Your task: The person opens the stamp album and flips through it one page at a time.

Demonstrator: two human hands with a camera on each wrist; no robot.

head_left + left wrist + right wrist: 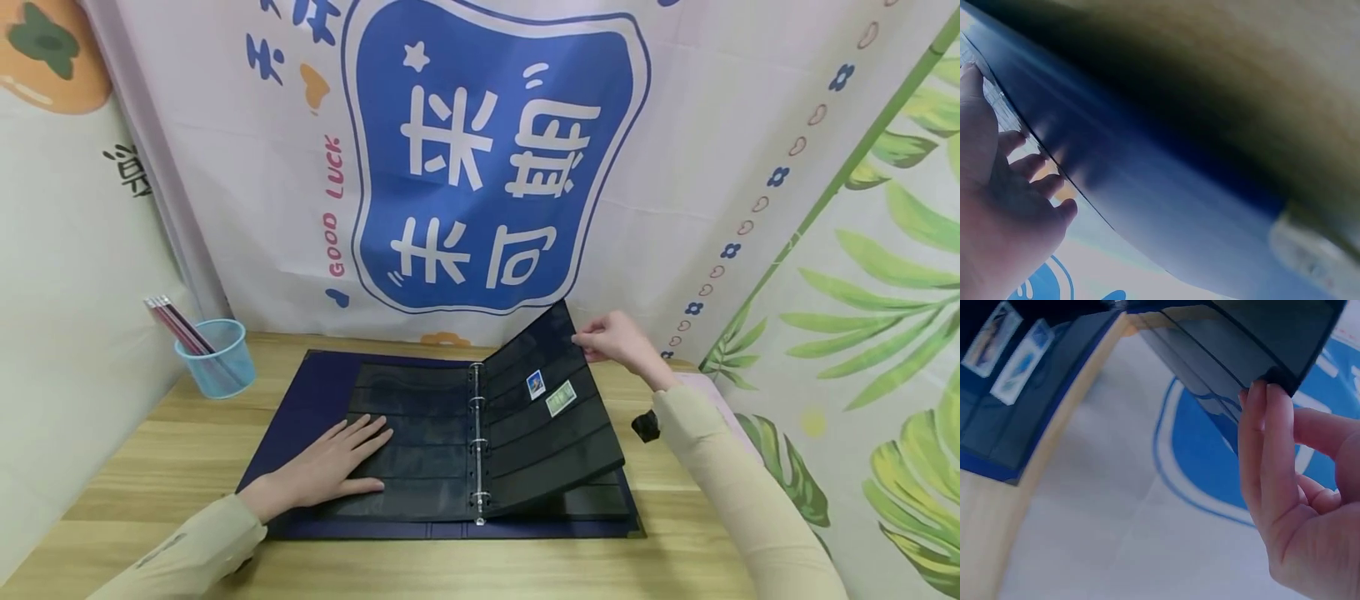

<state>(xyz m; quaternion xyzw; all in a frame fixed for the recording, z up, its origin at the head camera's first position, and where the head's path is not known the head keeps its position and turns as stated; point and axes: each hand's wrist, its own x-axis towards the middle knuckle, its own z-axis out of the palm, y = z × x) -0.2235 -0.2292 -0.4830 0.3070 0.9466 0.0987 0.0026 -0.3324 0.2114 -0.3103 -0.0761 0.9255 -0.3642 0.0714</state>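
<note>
A dark blue ring-bound stamp album lies spread on the wooden table, its black pages held by metal rings. On the left page rests my left hand, fingers spread and straight. My right hand pinches the outer far corner of a black pocket page, which slants up from the rings. That raised page carries a small blue stamp and a green one. In the right wrist view, two stamps show on the page lying beneath.
A blue mesh cup with several pencils stands at the back left. Behind the table hangs a printed cloth. A small black object shows beside the right sleeve, and a pink flat thing lies at the right edge.
</note>
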